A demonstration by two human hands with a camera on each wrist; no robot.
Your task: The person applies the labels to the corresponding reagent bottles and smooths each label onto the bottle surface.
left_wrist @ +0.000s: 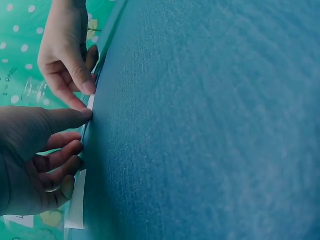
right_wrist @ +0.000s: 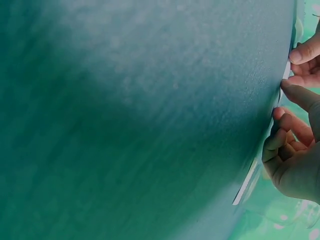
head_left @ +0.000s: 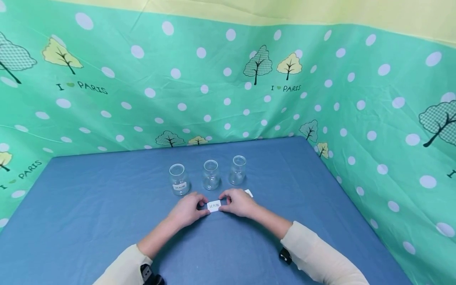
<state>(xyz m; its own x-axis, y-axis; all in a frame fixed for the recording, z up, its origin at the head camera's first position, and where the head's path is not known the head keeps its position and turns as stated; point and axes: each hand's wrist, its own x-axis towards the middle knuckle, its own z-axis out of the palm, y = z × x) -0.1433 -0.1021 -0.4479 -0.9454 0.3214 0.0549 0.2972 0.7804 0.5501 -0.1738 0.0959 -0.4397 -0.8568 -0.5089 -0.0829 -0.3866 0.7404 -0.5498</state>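
Note:
A small white label (head_left: 214, 206) with dark printed characters lies at the middle of the blue table, between both hands. My left hand (head_left: 187, 209) pinches its left side with thumb and fingertips. At the opposite side, my right hand (head_left: 239, 202) grips the label's edge in the same way. In the right wrist view the label (right_wrist: 286, 71) shows edge-on as a thin strip. Beyond the hands stand three clear glass jars: a left jar (head_left: 177, 173) bearing a similar label (head_left: 179, 186), a middle jar (head_left: 211, 174) and a right jar (head_left: 237, 171), both without visible labels.
Another white piece (head_left: 249, 193) pokes out behind the right hand, partly hidden. A white strip (left_wrist: 76, 200) also shows beneath the left hand. Blue cloth (head_left: 107, 206) covers the table. A green dotted curtain (head_left: 213, 91) borders its back and right sides.

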